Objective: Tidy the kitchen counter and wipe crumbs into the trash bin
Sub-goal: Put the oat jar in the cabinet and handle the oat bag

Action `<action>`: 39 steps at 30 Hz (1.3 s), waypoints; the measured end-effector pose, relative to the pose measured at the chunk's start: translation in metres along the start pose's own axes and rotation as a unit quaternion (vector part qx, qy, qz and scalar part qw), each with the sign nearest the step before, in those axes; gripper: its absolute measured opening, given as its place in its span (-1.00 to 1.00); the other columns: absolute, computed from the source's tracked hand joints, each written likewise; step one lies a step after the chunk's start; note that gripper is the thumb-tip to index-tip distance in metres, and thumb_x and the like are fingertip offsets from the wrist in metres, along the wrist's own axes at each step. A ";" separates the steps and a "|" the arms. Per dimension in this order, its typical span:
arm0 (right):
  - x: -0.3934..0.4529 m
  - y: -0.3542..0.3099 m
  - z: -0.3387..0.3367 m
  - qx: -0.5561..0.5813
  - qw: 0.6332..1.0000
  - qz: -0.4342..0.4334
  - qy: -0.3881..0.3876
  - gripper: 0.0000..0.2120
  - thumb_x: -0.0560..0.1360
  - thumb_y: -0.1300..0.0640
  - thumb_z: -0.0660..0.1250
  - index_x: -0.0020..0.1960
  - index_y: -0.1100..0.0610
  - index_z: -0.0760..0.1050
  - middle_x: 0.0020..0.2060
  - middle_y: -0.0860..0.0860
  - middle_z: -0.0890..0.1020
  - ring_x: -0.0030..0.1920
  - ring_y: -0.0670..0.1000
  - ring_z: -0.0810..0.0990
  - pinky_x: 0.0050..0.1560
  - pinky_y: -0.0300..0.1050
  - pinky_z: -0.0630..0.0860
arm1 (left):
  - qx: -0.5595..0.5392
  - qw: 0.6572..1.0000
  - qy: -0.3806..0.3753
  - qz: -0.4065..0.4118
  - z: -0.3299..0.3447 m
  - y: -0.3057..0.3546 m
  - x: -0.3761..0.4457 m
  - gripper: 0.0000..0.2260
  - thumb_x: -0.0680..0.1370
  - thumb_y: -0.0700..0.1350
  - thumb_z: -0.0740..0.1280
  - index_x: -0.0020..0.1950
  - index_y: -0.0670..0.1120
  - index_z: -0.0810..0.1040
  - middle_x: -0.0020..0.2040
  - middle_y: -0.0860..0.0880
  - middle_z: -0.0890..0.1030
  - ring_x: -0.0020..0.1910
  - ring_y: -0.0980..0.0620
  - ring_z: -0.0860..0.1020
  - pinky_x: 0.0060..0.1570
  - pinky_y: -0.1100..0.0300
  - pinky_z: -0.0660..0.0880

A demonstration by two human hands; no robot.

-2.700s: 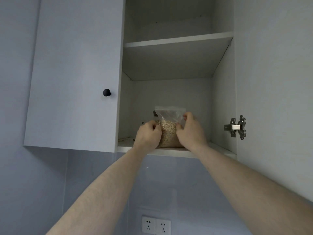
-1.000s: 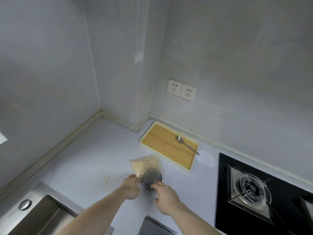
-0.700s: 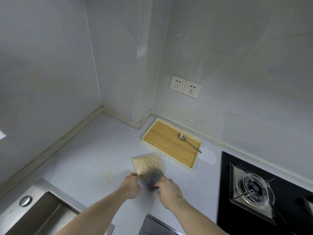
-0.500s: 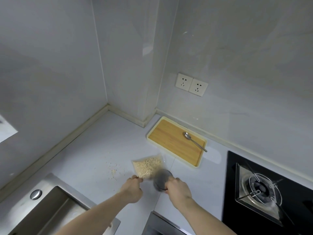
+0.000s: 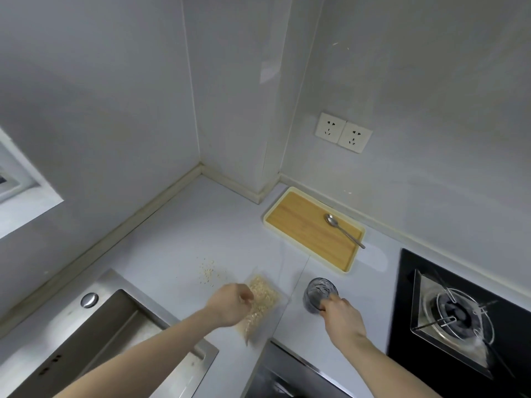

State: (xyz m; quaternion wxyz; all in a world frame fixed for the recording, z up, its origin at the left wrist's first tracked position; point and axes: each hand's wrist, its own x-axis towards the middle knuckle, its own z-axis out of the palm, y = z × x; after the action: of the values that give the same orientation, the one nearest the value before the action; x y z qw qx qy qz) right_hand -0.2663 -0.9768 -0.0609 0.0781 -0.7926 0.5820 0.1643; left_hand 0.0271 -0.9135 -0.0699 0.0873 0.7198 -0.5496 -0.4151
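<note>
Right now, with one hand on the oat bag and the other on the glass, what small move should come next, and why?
Probably lift the oat bag, which the left hand grips, clear of the counter. The right hand already holds the glass off to the side, and spilled crumbs lie just beyond the bag, still to be wiped.

Dim, even light; soft blur; wide-angle edge distortion.

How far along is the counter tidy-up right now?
Early. Done: the spoon lies on the wooden tray. In hand: left hand grips the oat bag, right hand holds the glass. Left: the crumbs remain unwiped; no bin in view.
</note>
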 end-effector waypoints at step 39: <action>-0.061 -0.037 0.005 0.391 0.920 0.000 -0.013 -0.51 0.55 -0.16 0.33 0.45 -0.11 0.37 0.28 -0.17 0.51 0.17 -0.11 0.55 0.16 -0.24 0.45 | -0.174 0.975 0.020 0.137 0.003 0.044 -0.013 -0.85 0.57 -0.08 0.38 -0.19 -0.06 0.56 -0.30 0.08 0.57 -0.31 0.15 0.50 -0.22 0.25 0.44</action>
State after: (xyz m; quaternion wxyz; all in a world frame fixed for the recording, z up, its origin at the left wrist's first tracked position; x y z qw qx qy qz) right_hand -0.2483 -0.9089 -0.0471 0.3899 -0.6966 0.5987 -0.0659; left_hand -0.0078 -0.9181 -0.0395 0.2786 0.6197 -0.5601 -0.4740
